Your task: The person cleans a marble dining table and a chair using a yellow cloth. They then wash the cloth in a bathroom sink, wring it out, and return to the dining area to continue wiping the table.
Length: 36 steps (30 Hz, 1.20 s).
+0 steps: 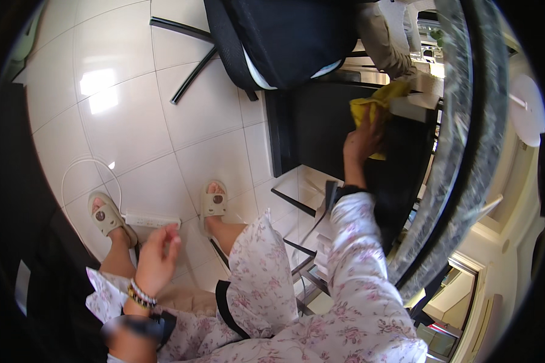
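Note:
My right hand (362, 138) is pressed on a yellow cloth (373, 106), which lies bunched on the dark panel of a piece of furniture (322, 122) to the right of centre. The cloth's far end reaches toward a pale boxy object (424, 86) at the panel's far edge. Lower left, my left hand (158, 258) hangs in the air with its fingers loosely bent and nothing seen in it. Bead bracelets (141, 295) and a dark band are on that wrist.
A black padded chair or bag (290, 41) stands at the top, with black metal legs (193, 75) below it. A white power strip (152, 221) and its cable lie on the tiled floor (131, 113) near my sandalled feet. A marbled stone edge (454, 136) curves down the right.

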Each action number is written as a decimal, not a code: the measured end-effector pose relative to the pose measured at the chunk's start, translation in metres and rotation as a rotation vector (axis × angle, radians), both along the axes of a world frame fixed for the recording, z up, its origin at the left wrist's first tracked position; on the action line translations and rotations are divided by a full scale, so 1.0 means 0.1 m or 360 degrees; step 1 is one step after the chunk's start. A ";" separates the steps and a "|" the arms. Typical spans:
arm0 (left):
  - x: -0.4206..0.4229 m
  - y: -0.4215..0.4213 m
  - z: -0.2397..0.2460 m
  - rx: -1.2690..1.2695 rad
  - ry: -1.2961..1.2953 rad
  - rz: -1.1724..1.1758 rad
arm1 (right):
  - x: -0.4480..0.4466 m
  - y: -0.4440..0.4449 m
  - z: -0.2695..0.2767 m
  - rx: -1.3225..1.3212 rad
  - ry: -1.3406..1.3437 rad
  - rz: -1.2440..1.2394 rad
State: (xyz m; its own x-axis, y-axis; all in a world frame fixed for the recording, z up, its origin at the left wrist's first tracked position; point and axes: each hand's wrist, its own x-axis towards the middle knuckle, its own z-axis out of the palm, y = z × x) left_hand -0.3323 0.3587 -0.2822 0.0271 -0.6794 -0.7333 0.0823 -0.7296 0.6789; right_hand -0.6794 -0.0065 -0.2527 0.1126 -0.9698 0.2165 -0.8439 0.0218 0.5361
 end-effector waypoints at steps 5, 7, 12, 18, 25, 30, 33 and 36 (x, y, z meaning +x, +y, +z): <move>0.14 -0.05 0.20 0.0159 0.0100 -0.0006 | -0.38 -0.53 -0.49 -0.0159 0.0347 -0.0461; 0.16 -0.09 0.23 0.0293 0.0120 0.0047 | -0.44 -0.63 -0.68 -0.0311 0.0401 -0.0350; 0.13 -0.20 0.14 0.0285 0.0168 0.0165 | -0.36 -0.73 -1.17 0.0425 0.0552 0.0000; 0.20 -0.11 -0.12 0.0405 0.0173 0.0106 | -0.60 -0.61 -2.17 0.1385 0.1009 0.0313; 0.17 -0.15 -0.15 0.0460 0.0197 0.0079 | -1.91 0.57 -2.27 0.1493 0.0472 0.0128; 0.25 -0.19 -0.11 0.0411 0.0184 0.0093 | -2.18 1.17 -1.50 0.1186 0.1201 0.0688; 0.26 -0.17 -0.10 0.0389 0.0260 0.0110 | -1.73 1.08 -1.13 0.0707 0.0895 0.0104; 0.24 -0.14 -0.10 0.0405 0.0297 0.0157 | -1.25 0.61 -0.68 -0.0135 0.0525 -0.0191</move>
